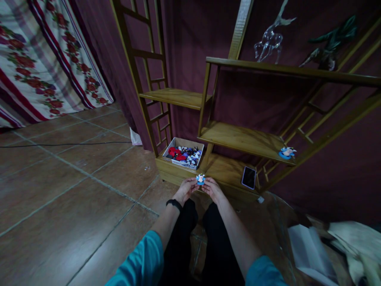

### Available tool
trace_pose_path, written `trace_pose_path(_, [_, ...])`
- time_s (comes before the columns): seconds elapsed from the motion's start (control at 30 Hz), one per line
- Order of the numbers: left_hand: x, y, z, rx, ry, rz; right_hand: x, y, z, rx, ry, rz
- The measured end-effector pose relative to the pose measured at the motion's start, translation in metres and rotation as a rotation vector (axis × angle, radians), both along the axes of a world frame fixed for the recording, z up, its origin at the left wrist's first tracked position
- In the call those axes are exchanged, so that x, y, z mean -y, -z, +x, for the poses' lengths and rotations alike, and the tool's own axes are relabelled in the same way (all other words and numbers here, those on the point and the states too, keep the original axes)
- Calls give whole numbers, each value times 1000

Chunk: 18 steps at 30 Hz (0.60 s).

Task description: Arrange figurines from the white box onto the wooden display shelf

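Observation:
A small blue and white figurine is held between both hands in front of the shelf. My left hand grips its left side with the fingertips, and a black band circles that wrist. From the other side my right hand pinches the same figurine. Just beyond the hands, a cardboard box full of small red, white, black and purple pieces rests on the lowest shelf. A similar blue and white figurine stands at the right end of the middle shelf.
The wooden shelf unit fills the space ahead. A phone or tablet lies on its bottom board. A glass deer and a dark green ornament stand on top. At lower right are a white box and pale cloth.

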<state>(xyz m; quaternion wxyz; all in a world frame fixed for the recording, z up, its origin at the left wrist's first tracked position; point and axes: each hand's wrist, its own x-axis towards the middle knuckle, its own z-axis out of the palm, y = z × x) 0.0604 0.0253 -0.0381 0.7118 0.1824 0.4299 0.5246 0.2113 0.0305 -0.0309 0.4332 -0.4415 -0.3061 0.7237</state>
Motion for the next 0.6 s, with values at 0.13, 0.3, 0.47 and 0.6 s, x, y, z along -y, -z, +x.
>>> trace_pose_path(0.13, [1, -1, 1, 14, -2, 2, -1, 2, 1, 1, -1, 8])
trace_pose_path(0.3, [2, -3, 2, 18, -22, -21, -1, 5, 1, -2, -9, 13])
trace_pose_path(0.47, [1, -3, 2, 30, -6, -17, -1, 3, 1, 0, -8, 13])
trace_pose_path(0.6, [1, 0, 1, 38, -12, -18, -1, 2, 1, 7, -4, 9])
